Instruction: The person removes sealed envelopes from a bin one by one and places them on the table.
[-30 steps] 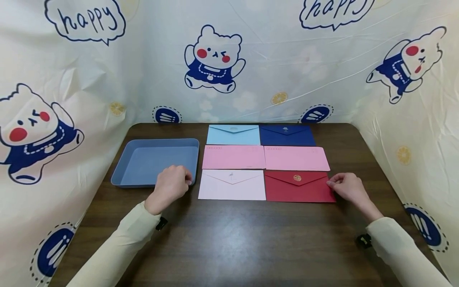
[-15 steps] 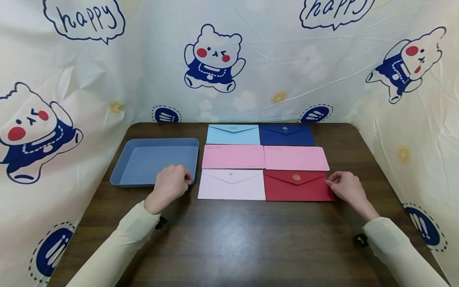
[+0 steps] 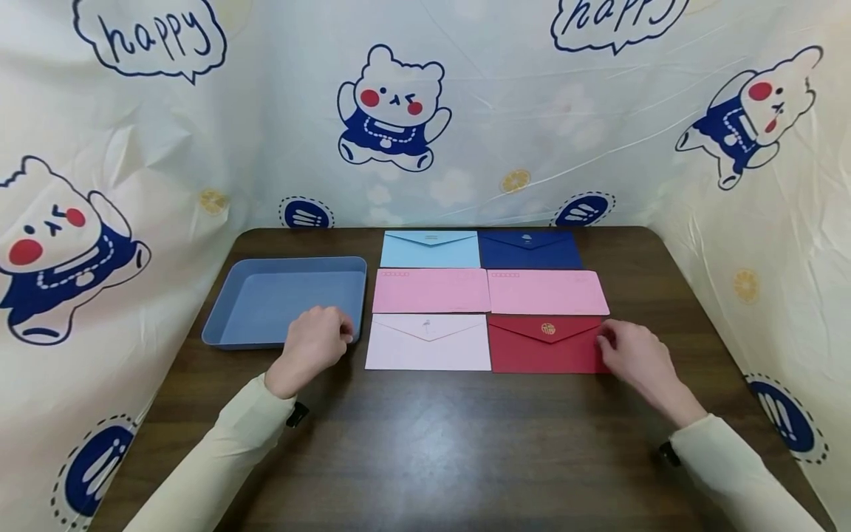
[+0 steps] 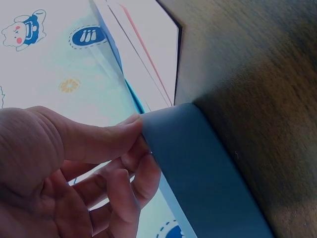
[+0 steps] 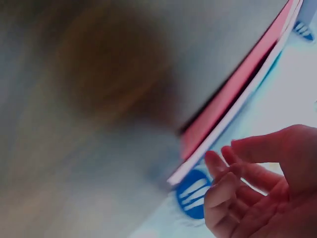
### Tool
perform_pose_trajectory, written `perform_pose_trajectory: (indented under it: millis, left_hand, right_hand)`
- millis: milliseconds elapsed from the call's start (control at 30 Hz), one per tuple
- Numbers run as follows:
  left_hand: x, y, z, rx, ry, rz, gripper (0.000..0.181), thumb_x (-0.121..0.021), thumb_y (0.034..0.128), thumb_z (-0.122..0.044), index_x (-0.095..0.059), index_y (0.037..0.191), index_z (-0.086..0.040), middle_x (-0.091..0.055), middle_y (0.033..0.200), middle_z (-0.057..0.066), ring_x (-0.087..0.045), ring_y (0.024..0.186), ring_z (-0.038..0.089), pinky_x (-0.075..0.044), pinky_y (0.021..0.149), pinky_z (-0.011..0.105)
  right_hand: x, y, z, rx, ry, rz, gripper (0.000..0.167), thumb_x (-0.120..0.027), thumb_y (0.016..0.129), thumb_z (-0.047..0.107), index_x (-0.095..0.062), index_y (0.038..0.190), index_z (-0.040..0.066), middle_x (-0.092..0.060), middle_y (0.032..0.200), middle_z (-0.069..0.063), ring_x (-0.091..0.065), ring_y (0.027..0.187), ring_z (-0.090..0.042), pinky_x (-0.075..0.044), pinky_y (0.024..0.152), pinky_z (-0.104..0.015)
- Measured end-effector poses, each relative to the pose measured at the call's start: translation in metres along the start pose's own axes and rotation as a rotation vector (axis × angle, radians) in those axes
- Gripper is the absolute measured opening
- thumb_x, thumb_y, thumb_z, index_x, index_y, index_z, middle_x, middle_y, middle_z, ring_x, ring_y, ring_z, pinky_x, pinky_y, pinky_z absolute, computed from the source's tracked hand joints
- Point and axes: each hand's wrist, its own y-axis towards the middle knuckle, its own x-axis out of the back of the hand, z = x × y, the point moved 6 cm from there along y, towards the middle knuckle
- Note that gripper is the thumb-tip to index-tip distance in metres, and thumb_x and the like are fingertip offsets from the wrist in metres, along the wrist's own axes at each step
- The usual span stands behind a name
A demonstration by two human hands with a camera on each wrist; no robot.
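Observation:
My left hand (image 3: 315, 338) pinches the rim at the near right corner of a shallow blue tray (image 3: 266, 266); in the left wrist view the thumb and fingers (image 4: 119, 136) meet on that rim. My right hand (image 3: 641, 366) hovers over the right end of a red envelope (image 3: 545, 355), which has a gold emblem on its flap. In the right wrist view its thumb and bent fingers (image 5: 223, 191) hold nothing and stand apart from the envelope's edge. Left of the red envelope lies a white envelope (image 3: 428, 351), touching or nearly touching it.
Behind these lie two pink envelopes (image 3: 431, 292), side by side. A light blue envelope (image 3: 430, 255) and a dark blue envelope (image 3: 530, 255) form the back row. A printed cloth (image 3: 492, 111) surrounds the dark wooden table (image 3: 425, 443).
My right hand has let go of the red envelope's right edge and moved slightly left over it, its thumb and forefinger now apart. My left hand keeps its place on the tray.

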Motion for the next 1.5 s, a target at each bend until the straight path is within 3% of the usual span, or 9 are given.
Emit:
perform_pose_trajectory:
  millis: [167,333,567,1167,1267,1367,1500]
  left_hand:
    - [0.0,0.001,0.001,-0.001,0.0,0.008,0.013,-0.073,0.0919,0.0,-0.082,0.089,-0.009,-0.074,0.087,0.007,-0.06,0.07,0.023,-0.053,0.056,0.04]
    - [-0.001,0.0,0.001,-0.001,-0.003,0.005,0.014,-0.073,0.092,0.0,-0.081,0.088,-0.01,-0.074,0.086,0.006,-0.06,0.07,0.023,-0.052,0.057,0.04]
    - [0.0,-0.001,-0.001,-0.008,-0.008,-0.002,0.013,-0.073,0.0917,0.0,-0.082,0.088,-0.01,-0.074,0.087,0.007,-0.061,0.071,0.023,-0.054,0.058,0.041]
    - [-0.001,0.0,-0.002,-0.002,-0.019,0.023,0.012,-0.074,0.0918,-0.001,-0.081,0.088,-0.008,-0.073,0.086,0.007,-0.058,0.07,0.024,-0.052,0.057,0.039]
    - [-0.001,0.001,-0.001,0.001,-0.025,0.039,0.01,-0.074,0.092,-0.001,-0.081,0.089,-0.008,-0.072,0.086,0.006,-0.058,0.07,0.023,-0.052,0.057,0.039]
    - [0.0,0.003,0.001,-0.001,-0.038,0.064,0.009,-0.075,0.0922,-0.002,-0.081,0.089,-0.008,-0.071,0.084,0.005,-0.058,0.07,0.024,-0.052,0.058,0.039]
    - [0.003,0.008,0.005,-0.039,-0.071,0.133,0.003,-0.078,0.0922,-0.005,-0.081,0.092,-0.006,-0.071,0.084,0.005,-0.059,0.073,0.023,-0.054,0.064,0.041]
  right_hand:
    - [-0.009,-0.018,0.041,0.195,-0.08,0.023,0.042,-0.076,0.083,-0.001,-0.071,0.124,-0.003,-0.069,0.119,-0.026,-0.07,0.088,-0.038,-0.06,0.066,-0.055]
    - [-0.025,-0.035,0.059,0.292,-0.119,0.059,0.048,-0.078,0.08,-0.001,-0.073,0.127,0.001,-0.066,0.131,-0.025,-0.071,0.101,-0.041,-0.059,0.058,-0.045]
    - [-0.034,-0.043,0.059,0.275,-0.134,0.067,0.048,-0.076,0.081,-0.001,-0.075,0.128,0.004,-0.066,0.134,-0.026,-0.07,0.111,-0.044,-0.057,0.056,-0.047]
    - [-0.036,-0.043,0.055,0.286,-0.126,0.048,0.046,-0.076,0.083,0.002,-0.074,0.129,0.003,-0.065,0.135,-0.026,-0.07,0.111,-0.043,-0.054,0.053,-0.039]
    - [-0.036,-0.04,0.058,0.298,-0.111,0.011,0.044,-0.077,0.083,0.002,-0.074,0.128,0.002,-0.067,0.134,-0.024,-0.07,0.111,-0.041,-0.057,0.057,-0.043]
    - [-0.034,-0.035,0.065,0.303,-0.081,-0.043,0.044,-0.077,0.084,0.005,-0.074,0.128,0.001,-0.068,0.132,-0.023,-0.069,0.113,-0.04,-0.062,0.068,-0.051]
    - [-0.028,-0.023,0.076,0.291,-0.027,-0.102,0.046,-0.074,0.087,0.008,-0.071,0.132,0.001,-0.069,0.13,-0.022,-0.068,0.112,-0.041,-0.06,0.081,-0.058]
